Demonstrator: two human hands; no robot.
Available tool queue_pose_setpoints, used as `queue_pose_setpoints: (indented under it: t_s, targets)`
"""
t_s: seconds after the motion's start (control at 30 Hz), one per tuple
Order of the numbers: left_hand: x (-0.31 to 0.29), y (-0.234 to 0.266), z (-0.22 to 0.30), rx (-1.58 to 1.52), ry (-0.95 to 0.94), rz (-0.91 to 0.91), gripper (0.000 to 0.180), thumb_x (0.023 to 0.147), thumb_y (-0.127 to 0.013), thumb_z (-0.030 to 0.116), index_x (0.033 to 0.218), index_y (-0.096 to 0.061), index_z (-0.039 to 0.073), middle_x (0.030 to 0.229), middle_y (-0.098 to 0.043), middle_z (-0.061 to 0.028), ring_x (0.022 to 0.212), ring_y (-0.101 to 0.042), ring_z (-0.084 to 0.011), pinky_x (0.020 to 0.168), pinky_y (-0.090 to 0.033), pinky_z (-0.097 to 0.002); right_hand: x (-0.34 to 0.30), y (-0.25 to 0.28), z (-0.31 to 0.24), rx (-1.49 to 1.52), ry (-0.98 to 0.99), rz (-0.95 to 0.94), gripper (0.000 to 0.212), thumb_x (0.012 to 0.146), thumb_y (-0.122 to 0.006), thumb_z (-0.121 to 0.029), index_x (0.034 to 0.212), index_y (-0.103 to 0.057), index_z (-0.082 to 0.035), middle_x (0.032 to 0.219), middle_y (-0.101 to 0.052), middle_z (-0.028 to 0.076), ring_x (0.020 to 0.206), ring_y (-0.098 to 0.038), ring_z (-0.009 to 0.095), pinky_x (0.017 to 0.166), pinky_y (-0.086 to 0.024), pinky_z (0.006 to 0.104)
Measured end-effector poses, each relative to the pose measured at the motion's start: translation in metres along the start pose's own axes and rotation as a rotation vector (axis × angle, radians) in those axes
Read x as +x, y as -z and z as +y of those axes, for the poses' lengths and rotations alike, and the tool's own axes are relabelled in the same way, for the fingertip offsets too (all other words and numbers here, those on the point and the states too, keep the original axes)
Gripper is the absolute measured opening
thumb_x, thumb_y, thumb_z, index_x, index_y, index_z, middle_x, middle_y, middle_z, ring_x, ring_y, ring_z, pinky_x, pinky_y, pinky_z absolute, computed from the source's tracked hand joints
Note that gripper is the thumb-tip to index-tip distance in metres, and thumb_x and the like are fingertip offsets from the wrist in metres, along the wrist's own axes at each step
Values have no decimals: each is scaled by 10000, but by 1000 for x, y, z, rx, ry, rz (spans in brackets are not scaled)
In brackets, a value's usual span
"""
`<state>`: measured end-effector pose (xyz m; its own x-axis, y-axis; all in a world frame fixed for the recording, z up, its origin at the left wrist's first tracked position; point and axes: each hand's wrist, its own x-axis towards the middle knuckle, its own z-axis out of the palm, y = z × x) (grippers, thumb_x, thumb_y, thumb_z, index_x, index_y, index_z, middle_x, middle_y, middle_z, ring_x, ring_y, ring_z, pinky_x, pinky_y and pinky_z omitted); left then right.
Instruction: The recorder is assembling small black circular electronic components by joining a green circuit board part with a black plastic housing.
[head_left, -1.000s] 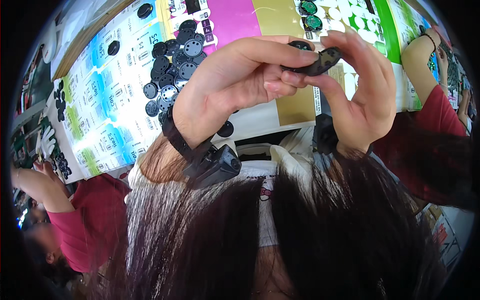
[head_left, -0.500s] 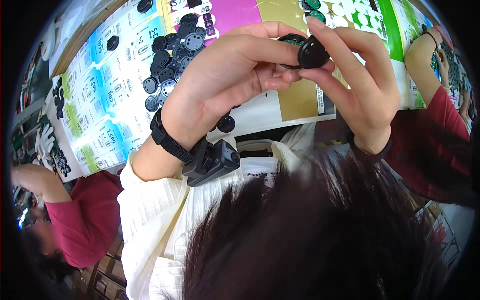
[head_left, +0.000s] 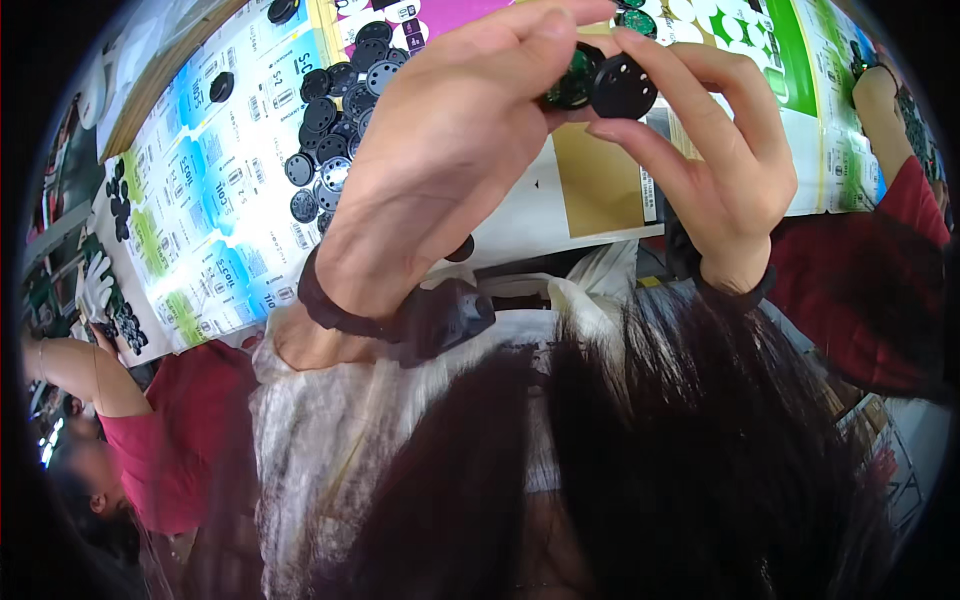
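Above the table, my left hand [head_left: 470,120] is closed on a round black housing with a green circuit board [head_left: 573,80] in it. The back of this hand faces me, and its fingertips are partly hidden. Beside that piece, the thumb and index finger of my right hand [head_left: 735,165] pinch a round black cap [head_left: 625,90] by its edge. The cap's face with small holes is turned toward me. Cap and housing are very close, overlapping in the view; I cannot tell whether they touch.
A pile of round black caps [head_left: 330,130] lies left of my left forearm. More green round boards [head_left: 635,20] lie beyond my hands. Single black pieces [head_left: 222,87] sit on the printed sheets at left. People in red sleeves [head_left: 165,450] work at both sides.
The cap in my right hand has turned from its smooth face to its holed face. My left hand has rolled over, showing more of the green board.
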<state>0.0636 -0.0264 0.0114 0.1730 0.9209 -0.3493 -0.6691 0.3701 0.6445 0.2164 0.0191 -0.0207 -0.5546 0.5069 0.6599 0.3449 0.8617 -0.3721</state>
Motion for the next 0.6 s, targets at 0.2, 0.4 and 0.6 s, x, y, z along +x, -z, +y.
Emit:
queue_pose_setpoints:
  t_s: [0.2,0.4,0.6]
  targets:
    - [3,10,-11,-160,12,-37,343,905,-416,141,1176,-403,-71,1088,-504,-118,993,-493,-163,878,-407,-295,-1,-13,3,62,-5,44,468,536,-755,-74,983,-627,-24,830,-547,68,687,-527,172,592,-452,264]
    - [11,31,-16,10,35,-122,294,889,-463,130,1118,-487,-51,964,-577,-80,868,-564,-136,801,-483,-287,-2,-6,6,87,30,-7,461,538,-742,-74,979,-624,-8,846,-542,74,699,-535,176,601,-454,269]
    - [11,42,-5,175,16,-191,291,861,-490,54,1139,-486,-32,1028,-568,-100,946,-565,-161,848,-481,-292,-2,4,0,89,6,-45,482,528,-743,-96,985,-624,-3,859,-542,70,729,-535,165,624,-447,270]
